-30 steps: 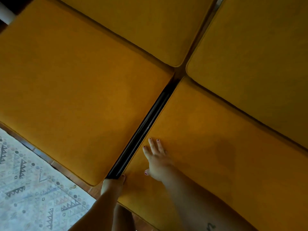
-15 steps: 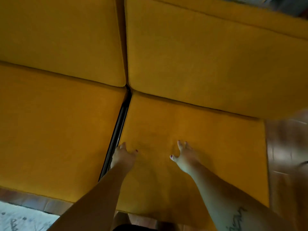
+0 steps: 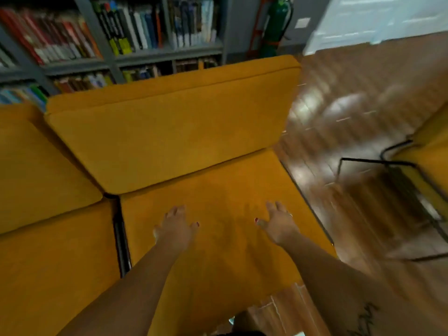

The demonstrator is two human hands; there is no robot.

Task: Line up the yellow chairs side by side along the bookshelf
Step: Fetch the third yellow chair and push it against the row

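Note:
A yellow cushioned chair (image 3: 218,190) fills the middle of the head view, its back against the grey bookshelf (image 3: 135,57). A second yellow chair (image 3: 43,214) stands tight against its left side, with a dark frame strip showing in the gap. My left hand (image 3: 175,226) and my right hand (image 3: 278,221) hover flat over the middle chair's seat, fingers spread, holding nothing. Whether the palms touch the cushion is unclear. A third yellow chair (image 3: 426,170) with a black metal frame stands apart at the right edge.
Shiny wooden floor (image 3: 351,117) stretches to the right of the middle chair. A green fire extinguisher (image 3: 276,25) stands beside the bookshelf's right end. A pale wall or door (image 3: 378,18) closes the far right corner.
The view has lifted from the seats to show the bookshelf and floor. My left hand has left the gap between the chairs, and both hands now spread over the seat.

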